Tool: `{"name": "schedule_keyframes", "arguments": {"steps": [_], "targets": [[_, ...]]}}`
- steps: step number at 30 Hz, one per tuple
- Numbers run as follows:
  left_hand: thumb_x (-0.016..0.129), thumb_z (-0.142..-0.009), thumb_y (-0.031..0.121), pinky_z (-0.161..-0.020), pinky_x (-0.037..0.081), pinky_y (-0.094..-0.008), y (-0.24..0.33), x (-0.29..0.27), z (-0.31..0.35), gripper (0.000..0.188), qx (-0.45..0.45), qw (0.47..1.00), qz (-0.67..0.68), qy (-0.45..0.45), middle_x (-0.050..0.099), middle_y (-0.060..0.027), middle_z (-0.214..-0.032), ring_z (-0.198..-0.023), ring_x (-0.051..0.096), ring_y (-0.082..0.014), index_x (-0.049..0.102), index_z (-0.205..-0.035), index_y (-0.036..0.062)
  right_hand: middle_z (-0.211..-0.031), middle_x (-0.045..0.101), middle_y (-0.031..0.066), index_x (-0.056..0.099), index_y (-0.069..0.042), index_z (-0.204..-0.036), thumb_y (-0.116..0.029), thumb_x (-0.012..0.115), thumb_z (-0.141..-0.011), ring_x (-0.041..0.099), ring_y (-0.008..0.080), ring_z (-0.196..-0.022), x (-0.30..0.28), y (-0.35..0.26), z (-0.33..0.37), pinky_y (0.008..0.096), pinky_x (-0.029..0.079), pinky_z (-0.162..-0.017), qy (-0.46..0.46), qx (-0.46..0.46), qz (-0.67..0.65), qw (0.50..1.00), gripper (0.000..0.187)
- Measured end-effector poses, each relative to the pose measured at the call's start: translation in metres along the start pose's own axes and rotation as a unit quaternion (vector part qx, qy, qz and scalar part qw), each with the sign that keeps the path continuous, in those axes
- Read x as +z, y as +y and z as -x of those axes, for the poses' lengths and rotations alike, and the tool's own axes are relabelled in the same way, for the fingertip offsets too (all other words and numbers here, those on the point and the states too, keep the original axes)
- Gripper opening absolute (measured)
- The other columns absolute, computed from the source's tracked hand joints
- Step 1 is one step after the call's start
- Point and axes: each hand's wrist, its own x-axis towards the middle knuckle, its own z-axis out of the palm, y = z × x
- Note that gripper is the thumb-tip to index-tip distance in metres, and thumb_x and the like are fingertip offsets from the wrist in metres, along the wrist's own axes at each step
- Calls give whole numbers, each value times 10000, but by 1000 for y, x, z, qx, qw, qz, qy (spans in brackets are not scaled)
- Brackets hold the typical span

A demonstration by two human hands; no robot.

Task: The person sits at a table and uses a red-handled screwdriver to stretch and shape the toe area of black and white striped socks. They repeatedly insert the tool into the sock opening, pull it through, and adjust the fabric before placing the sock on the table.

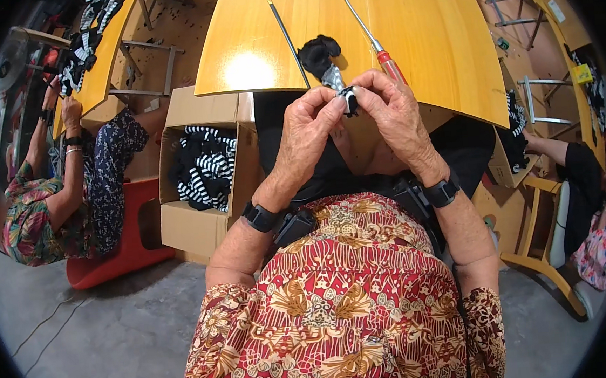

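Both my hands pinch the near end of a small black-and-white striped knitted piece, which looks like a sock (332, 77), just over the table's front edge. My left hand (310, 126) holds it between thumb and forefinger. From the other side my right hand (394, 112) grips the same end, thumbs nearly touching. The black bunched far end rests on the yellow table (419, 47). A screwdriver (389, 65) with a red handle lies right of the sock, its shaft pointing away from me. To the left is a thin dark rod (286, 39).
An open cardboard box (200, 228) full of striped knitted pieces (206, 166) stands left of my legs. Another box (503, 163) is on the right. One person (52, 220) sits far left beside a red chair (121, 247); another (594, 239) sits far right.
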Motion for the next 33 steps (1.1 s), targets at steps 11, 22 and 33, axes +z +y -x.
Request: {"name": "schedule_keyframes", "arguments": {"steps": [11, 22, 33], "targets": [[644, -920, 165, -594, 423, -173, -4, 0, -4, 128, -41, 994, 97, 22, 595, 26, -829, -672, 519, -29, 610, -970, 52, -790, 553, -56, 614, -55, -905, -186, 592, -946, 472, 17, -701, -4, 10, 3, 186, 409, -630, -40, 64, -117, 990, 139], [608, -944, 160, -506, 318, -180, -11, -1, -13, 89, -35, 990, 137, 13, 554, 36, -778, -587, 400, -25, 573, -952, 78, -761, 541, -69, 594, -79, -869, -129, 613, -924, 454, 5, -678, -1, 19, 8, 175, 379, -605, 33, 81, -114, 990, 77], [631, -922, 125, -497, 331, -169, -7, 3, -6, 102, -53, 989, 141, -4, 555, 32, -773, -575, 431, -26, 552, -963, 76, -846, 626, -19, 624, -39, -919, -98, 622, -921, 552, 34, -769, 0, 18, 11, 198, 453, -702, 65, 37, -195, 978, 60]]}}
